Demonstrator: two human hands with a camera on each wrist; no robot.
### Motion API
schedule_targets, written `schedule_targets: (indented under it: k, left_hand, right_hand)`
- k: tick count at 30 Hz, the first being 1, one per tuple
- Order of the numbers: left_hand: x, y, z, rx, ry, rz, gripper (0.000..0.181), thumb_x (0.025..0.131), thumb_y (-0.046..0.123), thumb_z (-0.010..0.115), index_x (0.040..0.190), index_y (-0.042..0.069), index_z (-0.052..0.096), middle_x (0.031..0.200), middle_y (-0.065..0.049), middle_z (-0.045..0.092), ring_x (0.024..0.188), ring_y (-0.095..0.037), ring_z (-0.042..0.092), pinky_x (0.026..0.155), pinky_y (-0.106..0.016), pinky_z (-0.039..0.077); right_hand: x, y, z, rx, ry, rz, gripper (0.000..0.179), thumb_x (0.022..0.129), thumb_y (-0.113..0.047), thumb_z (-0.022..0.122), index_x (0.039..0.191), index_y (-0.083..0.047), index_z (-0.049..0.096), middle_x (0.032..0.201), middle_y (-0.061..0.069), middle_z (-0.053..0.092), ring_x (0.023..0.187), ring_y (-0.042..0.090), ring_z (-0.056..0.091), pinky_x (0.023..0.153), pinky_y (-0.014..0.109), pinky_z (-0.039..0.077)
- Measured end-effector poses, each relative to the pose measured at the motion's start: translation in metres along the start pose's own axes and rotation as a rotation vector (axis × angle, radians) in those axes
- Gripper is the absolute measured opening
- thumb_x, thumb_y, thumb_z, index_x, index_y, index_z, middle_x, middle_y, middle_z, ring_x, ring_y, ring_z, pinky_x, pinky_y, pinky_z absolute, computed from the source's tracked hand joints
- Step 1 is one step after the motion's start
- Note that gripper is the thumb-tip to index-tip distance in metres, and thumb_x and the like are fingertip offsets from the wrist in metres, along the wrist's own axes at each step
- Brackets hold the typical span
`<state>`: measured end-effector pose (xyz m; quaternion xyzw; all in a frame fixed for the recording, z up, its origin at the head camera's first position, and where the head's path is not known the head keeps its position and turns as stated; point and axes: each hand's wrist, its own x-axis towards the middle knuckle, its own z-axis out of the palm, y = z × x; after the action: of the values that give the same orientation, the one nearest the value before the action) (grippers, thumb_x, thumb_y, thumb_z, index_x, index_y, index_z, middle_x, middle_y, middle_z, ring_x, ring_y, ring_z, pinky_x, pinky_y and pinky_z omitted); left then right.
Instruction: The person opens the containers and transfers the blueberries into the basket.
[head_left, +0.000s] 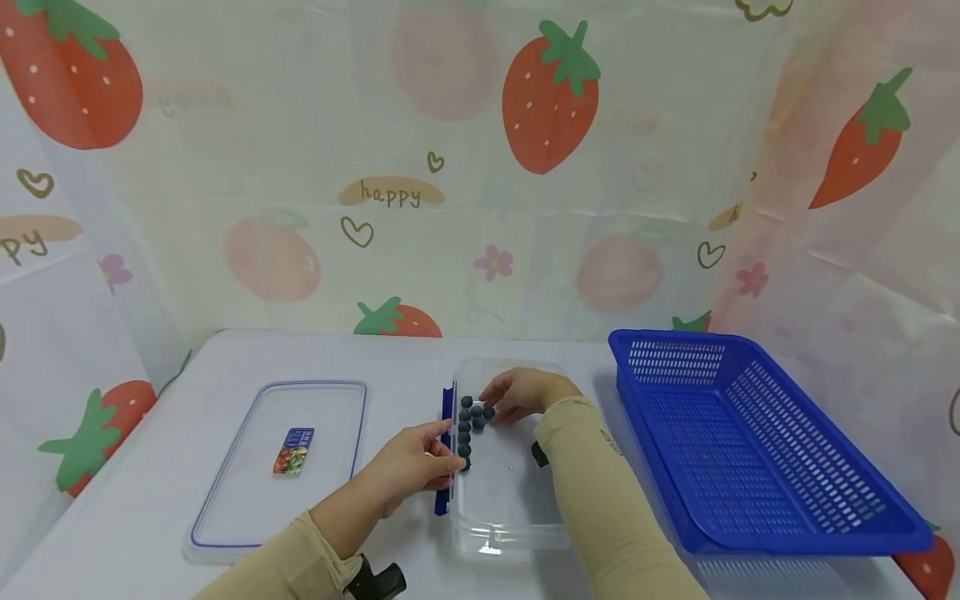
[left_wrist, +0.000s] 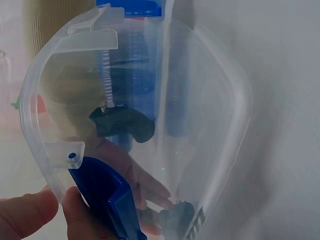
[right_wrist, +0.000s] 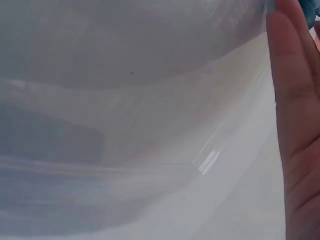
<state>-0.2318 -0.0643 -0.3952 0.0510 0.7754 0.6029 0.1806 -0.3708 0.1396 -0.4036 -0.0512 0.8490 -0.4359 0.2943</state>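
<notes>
A clear plastic box (head_left: 510,500) stands mid-table, with a blue latch flap (head_left: 442,498) folded out on its left side. Inside, along that left wall, runs a row of dark blueberries (head_left: 464,437); a few more lie just right of it. My left hand (head_left: 415,461) pinches the box's left rim, thumb and finger on either side of the wall beside the latch (left_wrist: 112,200). Reaching in from the right, my right hand (head_left: 525,392) has its fingertips around a blueberry (head_left: 489,412) at the cluster's right end. A bluish bit of berry (right_wrist: 310,10) shows by its fingers.
To the left lies a clear lid (head_left: 358,442) with a blue seal and a colourful printed label (head_left: 294,452) on it. A large blue perforated basket (head_left: 648,450) stands at the right. Printed sheets with strawberries (head_left: 551,100) hang behind the white table.
</notes>
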Motion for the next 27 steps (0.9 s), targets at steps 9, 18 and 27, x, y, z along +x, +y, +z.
schedule_targets:
  k: [9,18,27]
  left_hand:
    - [0.0014,-0.0010,0.0003,-0.005,-0.001,0.002,0.071,0.082,0.011,0.068,0.142,0.004,0.031,0.086,-0.008,0.052,0.071,-0.015,0.058,0.070,-0.027,0.055]
    - [0.0018,-0.0012,0.0003,-0.006,0.000,-0.008,0.070,0.082,0.011,0.068,0.142,0.004,0.031,0.085,-0.008,0.052,0.071,-0.015,0.058,0.070,-0.027,0.055]
    - [0.0014,-0.0006,0.0007,0.002,0.000,-0.005,0.070,0.082,0.010,0.067,0.142,0.004,0.030,0.084,-0.007,0.053,0.070,-0.014,0.058,0.069,-0.027,0.054]
  right_hand:
    - [0.0010,-0.0008,0.0010,0.003,-0.029,-0.001,0.027,0.080,0.009,0.057,0.100,-0.004,0.066,0.097,0.008,0.064,0.083,0.021,0.064,0.076,0.033,0.053]
    - [0.0006,-0.0005,-0.0007,-0.009,-0.008,-0.035,0.016,0.080,0.007,0.061,0.094,0.000,0.064,0.089,0.010,0.063,0.075,0.019,0.062,0.071,0.031,0.054]
    - [-0.0009,-0.0022,-0.0031,0.031,-0.018,-0.070,0.010,0.083,0.005,0.060,0.092,0.002,0.062,0.084,0.012,0.062,0.071,0.020,0.062,0.070,0.033,0.055]
